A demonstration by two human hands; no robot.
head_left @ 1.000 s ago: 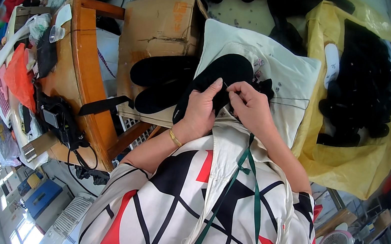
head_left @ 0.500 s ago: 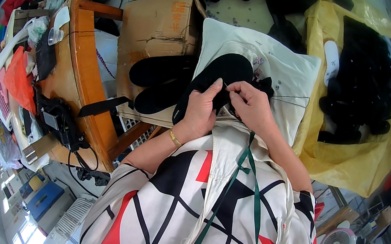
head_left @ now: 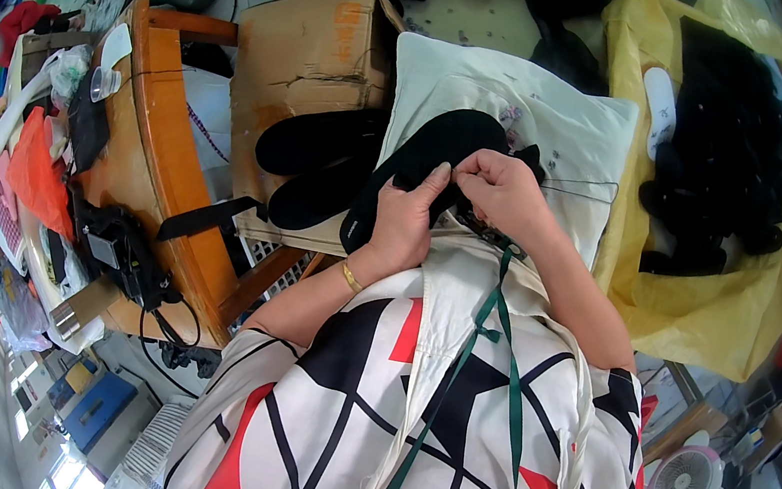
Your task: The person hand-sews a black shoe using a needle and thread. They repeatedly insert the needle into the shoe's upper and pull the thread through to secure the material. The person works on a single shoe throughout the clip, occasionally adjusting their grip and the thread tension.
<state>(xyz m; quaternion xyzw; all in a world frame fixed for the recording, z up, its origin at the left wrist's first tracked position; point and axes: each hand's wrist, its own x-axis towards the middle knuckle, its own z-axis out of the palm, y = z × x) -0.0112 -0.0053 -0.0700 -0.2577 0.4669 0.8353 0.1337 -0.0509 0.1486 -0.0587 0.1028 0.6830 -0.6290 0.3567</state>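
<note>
My left hand (head_left: pixel 403 221) is wrapped round a black cloth slipper (head_left: pixel 468 137), its thumb pressed on the near side edge. The slipper lies tilted over a white cloth pad (head_left: pixel 586 122), its rounded end pointing away from me. At that same edge, close to the left thumb, my right hand (head_left: pixel 500 190) is closed in a pinch. Whatever is between its fingertips is too small to make out. A thin dark thread (head_left: pixel 576 192) stretches over the pad to the right of that hand. Two more black slippers (head_left: pixel 320 141) rest beside the left wrist.
A cardboard box (head_left: pixel 314 51) stands behind the loose slippers. On the right is a yellow sack (head_left: pixel 713 323) filled with black slippers, a white sole-shaped piece (head_left: pixel 657 112) at its side. To the left are a wooden chair (head_left: pixel 165 99) and a black bag (head_left: pixel 112 248).
My right hand has shifted slightly up, its fingers curled more tightly. The left hand keeps its hold on the slipper, and the whole view has moved a little.
</note>
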